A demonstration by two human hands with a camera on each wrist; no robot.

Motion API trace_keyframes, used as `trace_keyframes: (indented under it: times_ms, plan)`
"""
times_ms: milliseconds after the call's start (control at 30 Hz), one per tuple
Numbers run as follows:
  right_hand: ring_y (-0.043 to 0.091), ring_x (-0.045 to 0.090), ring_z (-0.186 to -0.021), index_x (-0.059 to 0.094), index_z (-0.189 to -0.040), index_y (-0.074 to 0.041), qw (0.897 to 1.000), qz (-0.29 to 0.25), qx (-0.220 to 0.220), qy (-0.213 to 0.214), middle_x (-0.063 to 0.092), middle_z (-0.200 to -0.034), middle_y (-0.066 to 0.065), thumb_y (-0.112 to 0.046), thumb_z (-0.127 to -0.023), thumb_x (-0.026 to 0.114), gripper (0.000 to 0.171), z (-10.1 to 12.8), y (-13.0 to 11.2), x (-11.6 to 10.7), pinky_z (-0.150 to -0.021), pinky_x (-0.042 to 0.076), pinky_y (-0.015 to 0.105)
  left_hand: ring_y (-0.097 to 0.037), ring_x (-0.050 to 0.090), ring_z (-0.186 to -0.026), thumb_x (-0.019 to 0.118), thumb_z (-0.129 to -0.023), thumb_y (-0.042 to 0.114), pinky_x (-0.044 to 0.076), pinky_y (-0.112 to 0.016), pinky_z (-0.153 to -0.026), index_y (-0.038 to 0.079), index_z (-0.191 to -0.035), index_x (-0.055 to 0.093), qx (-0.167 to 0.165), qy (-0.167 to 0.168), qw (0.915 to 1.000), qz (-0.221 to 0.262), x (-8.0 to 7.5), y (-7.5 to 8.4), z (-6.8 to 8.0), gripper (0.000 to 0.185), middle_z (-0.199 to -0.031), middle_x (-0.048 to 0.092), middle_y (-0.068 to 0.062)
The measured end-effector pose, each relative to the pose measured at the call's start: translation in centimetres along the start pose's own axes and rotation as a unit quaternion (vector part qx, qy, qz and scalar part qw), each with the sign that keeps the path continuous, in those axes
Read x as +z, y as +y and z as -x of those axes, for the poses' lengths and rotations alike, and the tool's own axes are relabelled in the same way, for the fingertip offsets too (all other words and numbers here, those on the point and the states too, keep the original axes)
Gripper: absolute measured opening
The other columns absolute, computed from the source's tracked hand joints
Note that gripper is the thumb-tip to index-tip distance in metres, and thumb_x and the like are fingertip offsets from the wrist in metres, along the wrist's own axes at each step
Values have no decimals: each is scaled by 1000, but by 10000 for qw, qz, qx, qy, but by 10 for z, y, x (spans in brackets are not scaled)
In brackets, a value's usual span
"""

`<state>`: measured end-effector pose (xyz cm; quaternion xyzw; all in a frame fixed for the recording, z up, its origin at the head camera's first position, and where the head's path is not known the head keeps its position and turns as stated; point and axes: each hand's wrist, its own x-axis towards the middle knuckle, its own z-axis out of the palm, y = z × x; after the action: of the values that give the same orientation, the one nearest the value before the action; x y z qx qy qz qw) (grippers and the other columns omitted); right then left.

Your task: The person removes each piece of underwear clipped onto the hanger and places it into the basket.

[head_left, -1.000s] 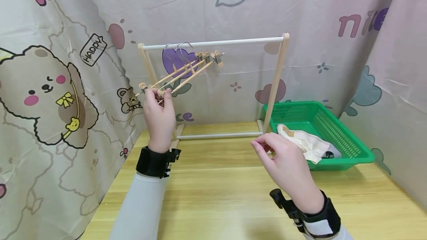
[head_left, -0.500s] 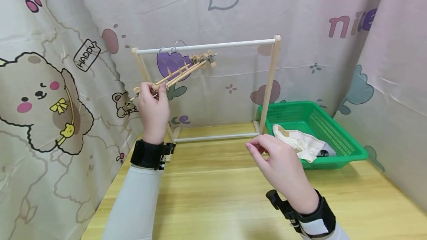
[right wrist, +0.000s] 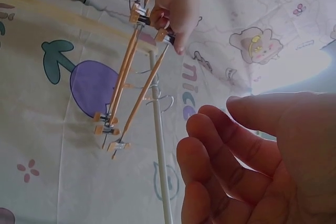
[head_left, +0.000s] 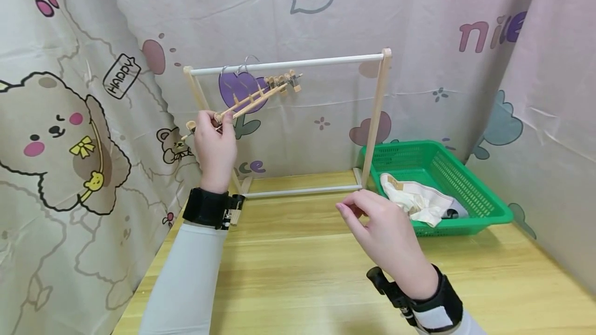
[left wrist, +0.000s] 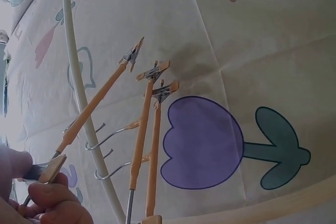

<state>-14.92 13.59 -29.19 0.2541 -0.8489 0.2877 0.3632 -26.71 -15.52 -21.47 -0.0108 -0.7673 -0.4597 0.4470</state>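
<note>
Left hand [head_left: 213, 143] raised at the left end of the small wooden rack [head_left: 384, 97], grip pinching the near end of one of the wooden clip hangers [head_left: 253, 98]. Thumb and forefinger curled round the clip end, seen close in the left wrist view on the hanger's clip [left wrist: 50, 169]. Three such hangers hooked over the white top rail [head_left: 288, 64] near its left end, all tilted so the far clip ends point up toward the rail's middle and the near ends dip toward the left post. Wire hooks [left wrist: 113, 135] resting on the rail, just beside one another.

Right hand [head_left: 384, 231] hovering above the bench [head_left: 298, 273], in front of the rack's right post, holding nothing; grip loosely curled, fingers relaxed with thumb and forefinger close together but touching no object. In the right wrist view, fingers [right wrist: 231, 156] slack and apart.

Green basket [head_left: 484, 206] at the back right corner of the bench, just right of the rack's foot, with cream cloth [head_left: 421, 200] lying inside near its front wall. Patterned curtain [head_left: 70, 118] hanging behind and on both sides.
</note>
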Motion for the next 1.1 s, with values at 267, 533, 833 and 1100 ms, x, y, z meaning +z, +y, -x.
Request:
trace_keyframes:
  times_ms: [267,533,833,1100]
  plan:
    - [1,58,-67,73,-90,-19,10000,18,-73,27,66,-82,-10,-11,-91,78,10,0,-1,2,-57,50,20,-28,50,-85,58,-106,27,37,-32,-77,-6,-110,51,-25,-126,9999,-37,3,-3,-3,33,-89,47,-7]
    - [1,57,-68,73,-89,-19,10000,22,-43,-43,65,-80,-10,-11,-91,79,10,0,-1,3,-57,50,21,-27,48,-85,58,-107,29,36,-31,-76,-6,-112,52,-68,-211,9997,-83,4,-11,-2,36,-90,46,-8]
    - [2,57,-68,73,-90,-18,10000,23,-44,-69,66,-81,-9,-12,-91,79,8,0,0,3,-58,51,22,-26,50,-82,59,-106,29,38,-31,-74,-5,-113,52,-153,-301,9993,-131,1,-11,-3,36,-89,49,-9]
    - [2,57,-69,73,-90,-19,9999,18,6,-117,66,-82,-10,-12,-92,79,8,0,-1,3,-59,51,22,-26,51,-80,60,-105,29,39,-31,-74,-5,-114,54,-161,-408,9986,-279,-1,-13,-3,35,-90,52,-10]
